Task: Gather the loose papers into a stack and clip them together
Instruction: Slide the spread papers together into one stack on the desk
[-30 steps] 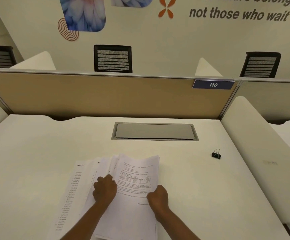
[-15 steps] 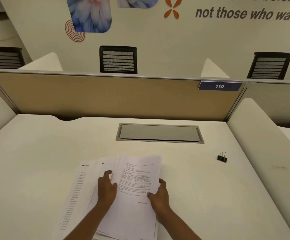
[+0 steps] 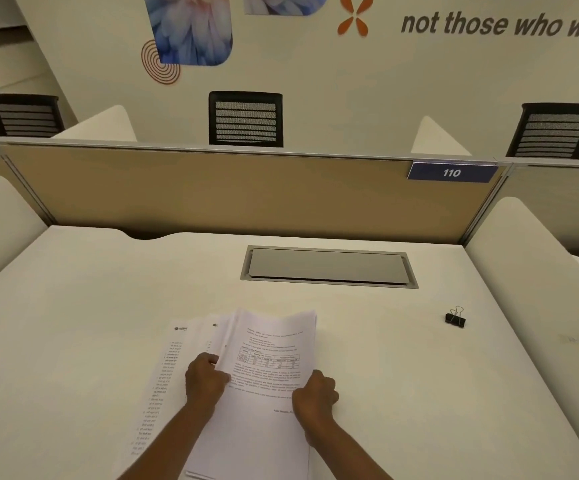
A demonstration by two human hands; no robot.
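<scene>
A fanned pile of printed papers (image 3: 267, 344) lies on the white desk (image 3: 73, 323) in front of me, its top sheet showing text and a small table. Further sheets (image 3: 173, 355) stick out to the left underneath. My left hand (image 3: 205, 381) grips the left edge of the upper sheets with curled fingers. My right hand (image 3: 315, 394) holds the pile's right edge, fingers closed around it. A black binder clip (image 3: 455, 319) sits alone on the desk, well to the right of the papers.
A grey cable hatch (image 3: 327, 267) is set into the desk behind the papers. A tan divider panel (image 3: 211, 195) closes the back, with a blue tag reading 110 (image 3: 451, 172). White side partitions (image 3: 540, 289) flank the desk. Black chairs (image 3: 245, 119) stand beyond.
Both hands have closed from flatter, spread fingers into grips on the pile's side edges. The upper sheets have drawn closer together. The view has shifted slightly.
</scene>
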